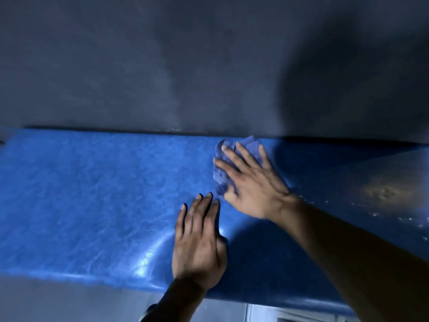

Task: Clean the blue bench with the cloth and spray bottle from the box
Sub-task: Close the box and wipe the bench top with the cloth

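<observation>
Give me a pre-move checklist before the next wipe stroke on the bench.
1. Cloth under right hand: ok, palm flat on it.
2. Cloth touching bench: ok.
3. Left hand clear of the cloth: ok, flat on the bench, just beside it.
4. Dirty patch at the right end cleaned: not ok.
5. Spray bottle within reach: cannot tell, out of view.

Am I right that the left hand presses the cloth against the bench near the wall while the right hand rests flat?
Not quite: the head view shows the right hand pressing the cloth on the bench near the wall; the left hand rests flat.
</observation>
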